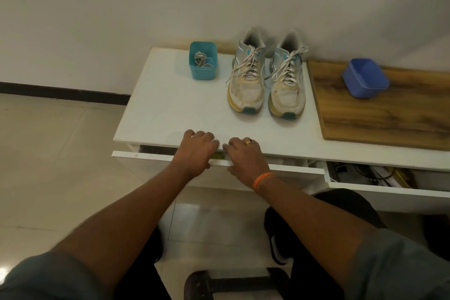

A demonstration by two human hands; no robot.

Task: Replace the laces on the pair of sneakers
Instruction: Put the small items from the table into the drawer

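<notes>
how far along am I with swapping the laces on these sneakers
Nothing is done yet: both sneakers are fully laced. Your left hand and right hand rest on the table edge, holding nothing. Laces wait in the teal tub. Unlacing and relacing remain.

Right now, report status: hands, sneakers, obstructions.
Left hand and right hand rest on table edge, holding nothing. Sneakers still laced, untouched. Spare laces in teal tub. Nothing blocking.
</notes>
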